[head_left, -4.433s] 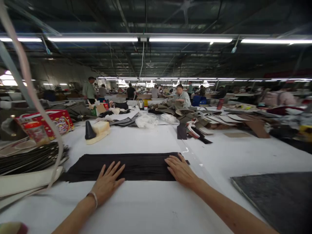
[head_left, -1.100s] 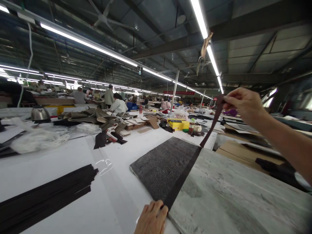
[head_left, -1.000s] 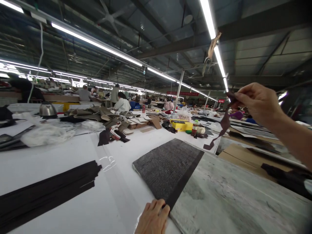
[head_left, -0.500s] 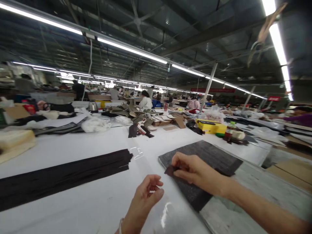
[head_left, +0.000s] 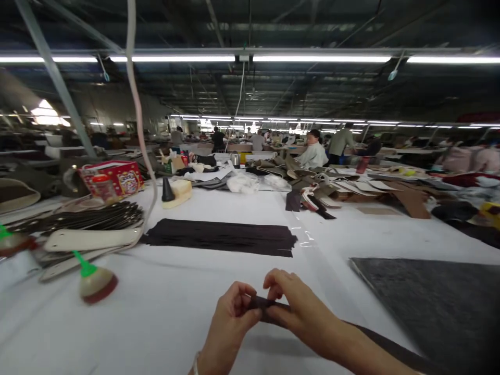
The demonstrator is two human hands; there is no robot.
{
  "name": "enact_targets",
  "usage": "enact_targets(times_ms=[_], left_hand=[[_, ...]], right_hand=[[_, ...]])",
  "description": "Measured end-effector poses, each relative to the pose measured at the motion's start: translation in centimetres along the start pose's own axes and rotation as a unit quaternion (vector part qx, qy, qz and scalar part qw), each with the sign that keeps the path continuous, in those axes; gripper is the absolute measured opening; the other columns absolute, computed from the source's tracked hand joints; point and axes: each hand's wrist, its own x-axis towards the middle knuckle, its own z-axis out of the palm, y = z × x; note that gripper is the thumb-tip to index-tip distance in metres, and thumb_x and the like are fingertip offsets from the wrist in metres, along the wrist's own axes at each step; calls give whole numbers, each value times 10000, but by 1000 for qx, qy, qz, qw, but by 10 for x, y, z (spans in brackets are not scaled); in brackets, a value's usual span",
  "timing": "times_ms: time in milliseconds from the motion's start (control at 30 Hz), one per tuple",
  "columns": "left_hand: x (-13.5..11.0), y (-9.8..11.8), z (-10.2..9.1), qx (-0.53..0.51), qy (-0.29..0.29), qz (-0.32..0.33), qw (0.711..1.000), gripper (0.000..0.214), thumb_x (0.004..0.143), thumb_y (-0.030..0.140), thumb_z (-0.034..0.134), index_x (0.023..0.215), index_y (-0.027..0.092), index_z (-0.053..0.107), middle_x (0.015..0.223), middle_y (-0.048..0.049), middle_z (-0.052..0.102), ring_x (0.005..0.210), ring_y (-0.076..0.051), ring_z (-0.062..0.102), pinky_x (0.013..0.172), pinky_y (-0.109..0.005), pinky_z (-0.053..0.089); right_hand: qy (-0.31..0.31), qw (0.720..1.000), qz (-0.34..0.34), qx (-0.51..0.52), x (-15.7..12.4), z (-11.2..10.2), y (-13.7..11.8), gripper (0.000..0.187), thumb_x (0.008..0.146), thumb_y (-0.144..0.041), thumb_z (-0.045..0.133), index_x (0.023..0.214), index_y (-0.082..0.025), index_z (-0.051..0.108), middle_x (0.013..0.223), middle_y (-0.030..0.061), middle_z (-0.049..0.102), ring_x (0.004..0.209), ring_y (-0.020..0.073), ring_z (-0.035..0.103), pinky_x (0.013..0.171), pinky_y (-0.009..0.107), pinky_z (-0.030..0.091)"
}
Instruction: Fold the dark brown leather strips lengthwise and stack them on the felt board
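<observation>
A dark brown strip of material [head_left: 266, 308] is held by its end above the white table. My left hand [head_left: 233, 320] pinches the very tip between thumb and fingers. Just beside it, my right hand [head_left: 302, 312] has its thumb against the strip, with the fingers bent over it. The rest of the strip trails under my right forearm to the lower right. Beyond my hands lies a flat row of similar dark strips [head_left: 222, 237]. To the right is a dark grey sheet [head_left: 433, 294].
Squeeze bottles with green nozzles, one of them here [head_left: 97, 284], stand at left near pale straps [head_left: 91, 238]. A red box [head_left: 117, 179], a hanging cable [head_left: 138, 114] and a black cone [head_left: 167, 190] are behind. Scraps [head_left: 312, 195] lie farther back; people work beyond.
The view has swung left. My right hand has brought the strip from the dark sheet over to my left hand, which has closed on its end.
</observation>
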Motion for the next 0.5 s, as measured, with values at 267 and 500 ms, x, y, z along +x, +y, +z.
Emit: enact_targets(times_ms=[267,500], left_hand=[[-34,1,-72,73,86,-39,993,192,615,287,681,688,138,586,605,20,573,588,-109,488,567,-228,347],[-55,8,-102,136,143,-74,978,168,630,301,608,695,152,565,556,19,561,509,-110,480,484,-219,344]], right_hand=[[-173,967,40,184,36,75,-11,138,742,-166,563,864,-178,626,678,-36,584,603,124,500,521,218,329],[-155,979,-13,131,59,125,-31,80,775,-170,555,790,-191,631,771,-20,638,723,140,543,621,226,345]])
